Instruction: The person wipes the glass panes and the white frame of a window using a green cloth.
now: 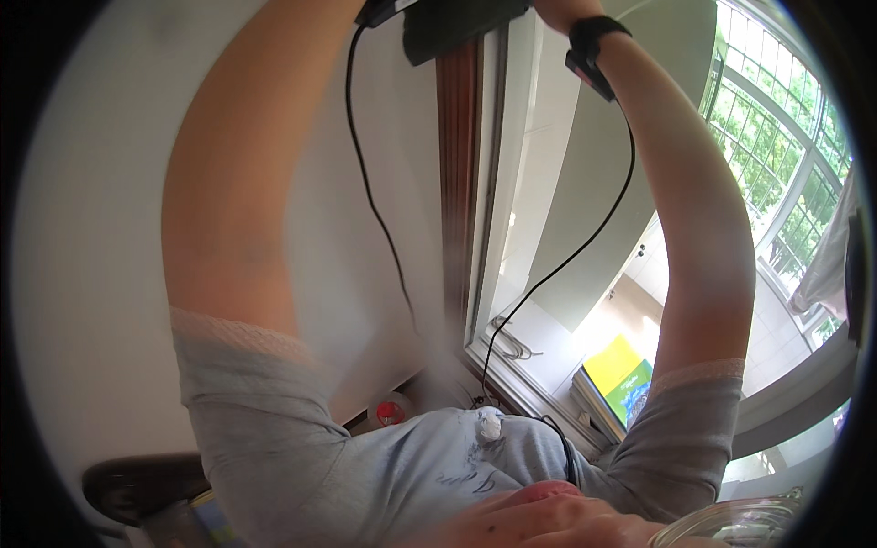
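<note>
Both my bare arms reach up past the top edge of the head view. My left hand is out of view; only a black wrist device [385, 9] with a cable shows at the end of that forearm. The lower part of my right hand [563, 11] shows at the top edge, its fingers cut off. A black strap with a small device [590, 56] is around my right wrist. Between the two wrists hangs a dark, soft-looking object [459, 31]; its top is cut off, and whether a hand holds it is hidden.
Black cables [373, 205] run from both wrists towards my chest. A brown-and-white door frame [462, 171] stands ahead, beside a pale panel [603, 185]. Stacked books [620, 383] and a coiled cord [514, 342] lie low right. A barred window [774, 123] is far right; a dark furniture edge [137, 479] lower left.
</note>
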`<state>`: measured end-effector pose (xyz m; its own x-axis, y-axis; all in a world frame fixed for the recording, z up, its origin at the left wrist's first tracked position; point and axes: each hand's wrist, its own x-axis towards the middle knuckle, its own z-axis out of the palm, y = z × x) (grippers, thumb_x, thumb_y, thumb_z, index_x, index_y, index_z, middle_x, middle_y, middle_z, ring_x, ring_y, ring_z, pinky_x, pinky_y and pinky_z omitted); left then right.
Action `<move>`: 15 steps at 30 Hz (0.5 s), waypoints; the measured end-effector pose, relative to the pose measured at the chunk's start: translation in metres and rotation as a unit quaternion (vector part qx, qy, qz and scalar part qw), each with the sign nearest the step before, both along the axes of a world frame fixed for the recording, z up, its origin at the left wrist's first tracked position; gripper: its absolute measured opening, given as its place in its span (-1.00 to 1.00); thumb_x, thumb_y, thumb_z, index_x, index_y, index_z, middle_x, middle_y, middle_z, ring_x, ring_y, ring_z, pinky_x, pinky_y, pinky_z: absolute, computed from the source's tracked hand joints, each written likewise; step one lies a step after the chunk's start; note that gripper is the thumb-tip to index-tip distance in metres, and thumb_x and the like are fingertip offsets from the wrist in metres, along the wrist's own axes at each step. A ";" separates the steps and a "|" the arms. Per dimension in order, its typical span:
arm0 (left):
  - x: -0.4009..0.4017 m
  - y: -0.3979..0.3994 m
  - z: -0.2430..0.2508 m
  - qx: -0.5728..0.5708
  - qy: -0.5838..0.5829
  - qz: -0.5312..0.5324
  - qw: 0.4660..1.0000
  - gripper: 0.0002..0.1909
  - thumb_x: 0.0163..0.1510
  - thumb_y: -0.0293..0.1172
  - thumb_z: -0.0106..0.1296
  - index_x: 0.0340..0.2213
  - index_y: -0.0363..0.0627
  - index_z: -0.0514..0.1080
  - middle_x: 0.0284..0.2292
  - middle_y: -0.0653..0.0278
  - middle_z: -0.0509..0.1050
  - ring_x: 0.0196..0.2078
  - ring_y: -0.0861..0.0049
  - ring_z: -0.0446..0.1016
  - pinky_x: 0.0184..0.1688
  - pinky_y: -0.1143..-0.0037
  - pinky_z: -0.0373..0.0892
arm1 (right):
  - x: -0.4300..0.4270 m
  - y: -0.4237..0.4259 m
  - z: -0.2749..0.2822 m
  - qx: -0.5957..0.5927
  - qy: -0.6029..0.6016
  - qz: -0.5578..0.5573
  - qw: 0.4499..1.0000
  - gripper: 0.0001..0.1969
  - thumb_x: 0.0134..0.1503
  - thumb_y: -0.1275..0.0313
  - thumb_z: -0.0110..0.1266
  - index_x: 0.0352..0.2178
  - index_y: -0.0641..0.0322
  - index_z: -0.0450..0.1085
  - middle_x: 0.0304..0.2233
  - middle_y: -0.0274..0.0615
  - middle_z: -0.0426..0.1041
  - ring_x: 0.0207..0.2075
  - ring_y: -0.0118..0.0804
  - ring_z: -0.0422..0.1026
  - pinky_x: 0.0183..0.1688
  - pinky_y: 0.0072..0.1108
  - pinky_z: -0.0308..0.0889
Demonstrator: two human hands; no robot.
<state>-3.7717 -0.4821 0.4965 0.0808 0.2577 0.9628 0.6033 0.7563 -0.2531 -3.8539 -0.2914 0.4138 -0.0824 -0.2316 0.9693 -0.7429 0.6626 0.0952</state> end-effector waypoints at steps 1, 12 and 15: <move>0.005 0.003 -0.013 -0.021 -0.034 -0.021 0.999 -0.47 0.00 -0.23 0.21 -0.10 -0.33 0.30 -0.14 -0.19 0.46 -0.06 -0.06 0.45 -0.04 0.25 0.38 | 0.002 0.004 -0.015 0.014 -0.009 0.010 1.000 -0.41 0.22 0.38 -0.15 0.28 0.17 0.00 0.26 0.36 -0.07 0.22 0.37 0.07 0.26 -0.17 0.10; 0.024 0.010 -0.153 -0.081 -0.093 -0.052 0.991 -0.60 -0.09 -0.51 0.15 -0.16 -0.19 0.32 -0.24 0.01 0.41 -0.14 0.03 0.42 -0.10 0.27 0.37 | 0.005 0.019 -0.181 0.009 0.058 -0.027 0.998 -0.48 0.09 0.31 0.10 0.12 -0.15 0.27 0.10 0.15 0.24 -0.03 0.18 0.37 0.06 -0.20 0.29; 0.024 0.002 -0.192 -0.094 -0.128 -0.064 0.985 -0.59 -0.12 -0.52 0.17 -0.19 -0.18 0.30 -0.28 0.04 0.39 -0.17 0.03 0.42 -0.14 0.25 0.37 | 0.018 0.020 -0.218 0.032 0.004 -0.049 0.998 -0.49 0.08 0.28 0.12 0.10 -0.16 0.30 0.03 0.12 0.28 -0.10 0.15 0.40 0.01 -0.20 0.32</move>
<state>-3.7480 -0.4798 0.3045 -0.1146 0.4364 0.8924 0.7526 0.6245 -0.2088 -3.8358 -0.2717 0.1961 -0.0992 -0.2836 0.9538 -0.6732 0.7250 0.1455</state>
